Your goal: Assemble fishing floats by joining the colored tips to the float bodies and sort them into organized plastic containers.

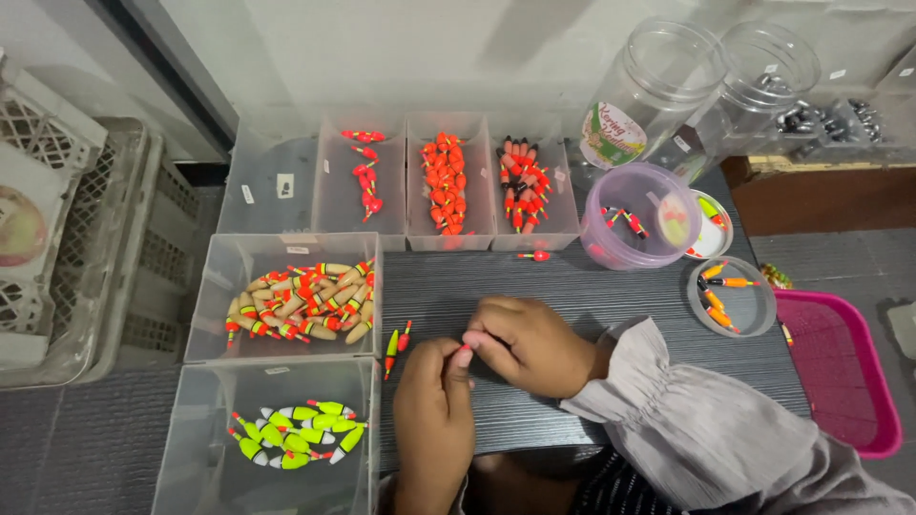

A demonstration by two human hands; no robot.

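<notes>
My left hand [434,410] and my right hand [534,343] meet over the dark ribbed tabletop [630,315], fingertips pinched together on a small red fishing float [468,340] that is mostly hidden between them. Just left of my hands two loose floats [397,345], one yellow-green and one red, lie on the table. A grey ruffled sleeve [687,410] covers my right forearm.
Clear bins at the left hold tan-and-red floats [301,300] and yellow-green floats [296,434]. Three trays behind hold red floats [446,181]. A purple tub [639,215], a clear lid with orange floats [730,296], tall jars [658,95], a pink basket [844,372] and grey crates [67,238] surround.
</notes>
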